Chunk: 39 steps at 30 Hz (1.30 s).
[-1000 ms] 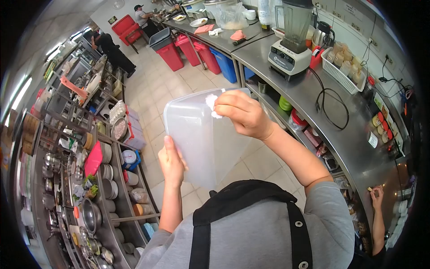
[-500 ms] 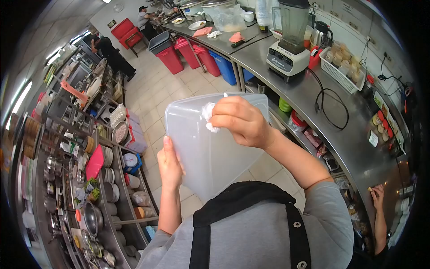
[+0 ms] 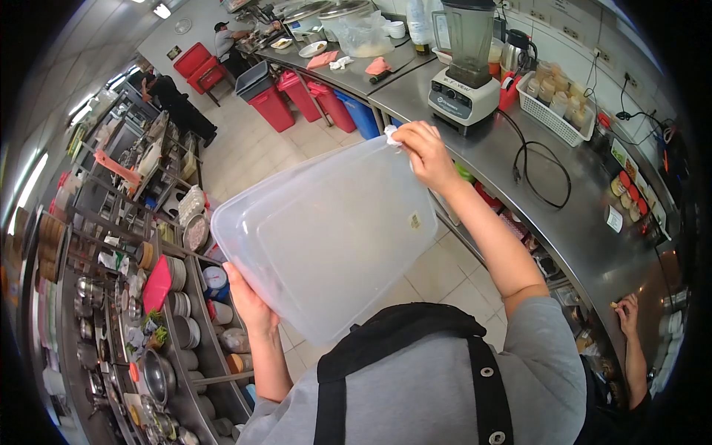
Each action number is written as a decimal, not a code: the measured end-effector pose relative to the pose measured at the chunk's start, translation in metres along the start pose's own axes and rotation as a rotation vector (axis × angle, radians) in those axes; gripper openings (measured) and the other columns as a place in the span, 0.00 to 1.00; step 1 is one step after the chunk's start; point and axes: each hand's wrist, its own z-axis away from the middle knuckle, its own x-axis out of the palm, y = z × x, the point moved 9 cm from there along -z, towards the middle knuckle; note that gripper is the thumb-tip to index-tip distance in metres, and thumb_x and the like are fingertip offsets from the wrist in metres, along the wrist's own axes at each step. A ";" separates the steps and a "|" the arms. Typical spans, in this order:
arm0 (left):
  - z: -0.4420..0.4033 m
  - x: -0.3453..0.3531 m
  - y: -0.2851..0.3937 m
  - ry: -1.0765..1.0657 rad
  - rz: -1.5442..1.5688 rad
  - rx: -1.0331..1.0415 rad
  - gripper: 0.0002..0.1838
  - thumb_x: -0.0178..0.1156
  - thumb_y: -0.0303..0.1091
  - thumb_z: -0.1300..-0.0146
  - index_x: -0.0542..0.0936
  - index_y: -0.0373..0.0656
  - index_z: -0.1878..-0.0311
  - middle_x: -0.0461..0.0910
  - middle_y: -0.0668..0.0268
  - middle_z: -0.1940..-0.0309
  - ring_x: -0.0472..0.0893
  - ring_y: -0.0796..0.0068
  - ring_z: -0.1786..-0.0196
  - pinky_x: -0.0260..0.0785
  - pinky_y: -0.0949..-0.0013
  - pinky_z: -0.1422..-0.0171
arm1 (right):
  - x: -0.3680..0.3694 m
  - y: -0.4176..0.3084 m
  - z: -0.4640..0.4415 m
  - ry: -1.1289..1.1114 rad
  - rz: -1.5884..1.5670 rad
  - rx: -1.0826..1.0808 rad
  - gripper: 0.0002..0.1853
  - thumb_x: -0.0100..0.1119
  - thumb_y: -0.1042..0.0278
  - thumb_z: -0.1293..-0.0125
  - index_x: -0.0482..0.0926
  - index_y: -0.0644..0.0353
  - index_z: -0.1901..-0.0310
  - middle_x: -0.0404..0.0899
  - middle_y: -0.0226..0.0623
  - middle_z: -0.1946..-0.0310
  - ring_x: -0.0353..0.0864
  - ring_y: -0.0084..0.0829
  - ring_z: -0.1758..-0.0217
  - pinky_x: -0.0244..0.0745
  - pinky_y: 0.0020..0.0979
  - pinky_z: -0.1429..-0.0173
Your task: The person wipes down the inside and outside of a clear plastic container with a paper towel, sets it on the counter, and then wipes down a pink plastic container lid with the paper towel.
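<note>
Left hand holds the plastic container at 8 o'clock; right hand pinches a white wad at 1 o'clock. Likely light, semi-stiff, slippery: grip opposite edges.

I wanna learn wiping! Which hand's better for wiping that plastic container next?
Probably the right hand: it holds the white wad at one corner of the plastic container, while the left hand supports the opposite side.
</note>
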 end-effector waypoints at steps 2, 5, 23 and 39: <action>0.001 0.000 0.004 -0.017 0.027 0.013 0.31 0.36 0.56 0.21 0.69 0.37 0.34 0.78 0.62 0.44 0.79 0.71 0.46 0.73 0.67 0.41 | 0.001 0.013 -0.001 -0.017 0.035 0.005 0.12 0.55 0.82 0.41 0.79 0.56 0.57 0.78 0.35 0.57 0.76 0.41 0.50 0.66 0.38 0.44; 0.003 0.002 0.006 -0.030 0.025 0.014 0.31 0.36 0.57 0.21 0.69 0.38 0.34 0.79 0.62 0.45 0.79 0.72 0.46 0.73 0.67 0.41 | 0.001 0.021 -0.004 -0.043 0.037 0.038 0.11 0.55 0.82 0.40 0.79 0.57 0.57 0.78 0.35 0.58 0.76 0.41 0.51 0.66 0.37 0.44; -0.002 0.009 -0.023 -0.020 -0.021 -0.051 0.31 0.38 0.59 0.23 0.68 0.43 0.33 0.77 0.64 0.44 0.77 0.72 0.45 0.72 0.66 0.40 | 0.021 0.025 0.016 0.279 -0.097 0.282 0.10 0.55 0.84 0.40 0.81 0.63 0.59 0.78 0.42 0.61 0.75 0.45 0.55 0.71 0.39 0.49; -0.015 0.020 -0.026 0.051 -0.134 -0.007 0.34 0.39 0.61 0.24 0.65 0.43 0.30 0.74 0.65 0.38 0.74 0.72 0.39 0.67 0.67 0.34 | 0.050 -0.034 -0.005 0.159 -0.219 0.126 0.10 0.56 0.83 0.39 0.81 0.61 0.58 0.78 0.40 0.61 0.75 0.42 0.55 0.71 0.38 0.50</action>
